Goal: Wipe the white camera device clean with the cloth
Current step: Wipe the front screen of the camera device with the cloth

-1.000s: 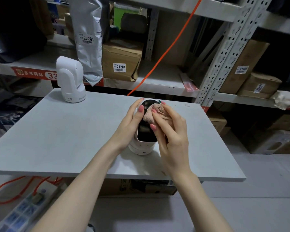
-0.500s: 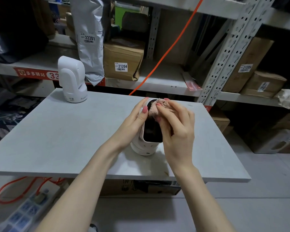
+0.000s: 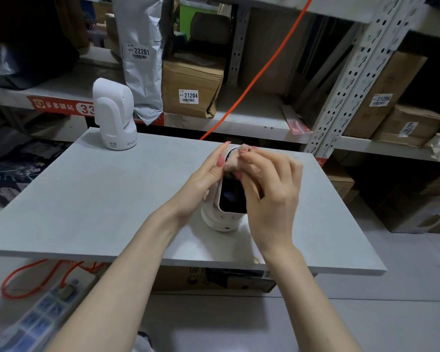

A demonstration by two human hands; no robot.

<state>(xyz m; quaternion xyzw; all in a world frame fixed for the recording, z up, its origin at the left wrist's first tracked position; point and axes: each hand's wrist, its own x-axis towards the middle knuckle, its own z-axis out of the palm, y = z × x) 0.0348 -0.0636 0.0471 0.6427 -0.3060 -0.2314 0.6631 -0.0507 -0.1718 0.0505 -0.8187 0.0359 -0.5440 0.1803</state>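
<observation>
White camera device [image 3: 222, 212] stands upright on the grey bench [image 3: 87, 199], near the front edge, dark face toward the viewer. L hand [image 3: 205, 179] wraps its left side, grip clasping the body. R hand [image 3: 269, 189] – grip pinching a bunched pinkish cloth [image 3: 235, 161] – presses it on the device's top. 2nd white camera [image 3: 114, 115] at the bench's far-left corner, well apart.

cloth [image 3: 235, 160]: now bunched at the very top edge of the white camera device [image 3: 221, 212], higher than a second ago
right hand [image 3: 269, 191]: shifted up with it
dark screen: more of it uncovered below the cloth
</observation>
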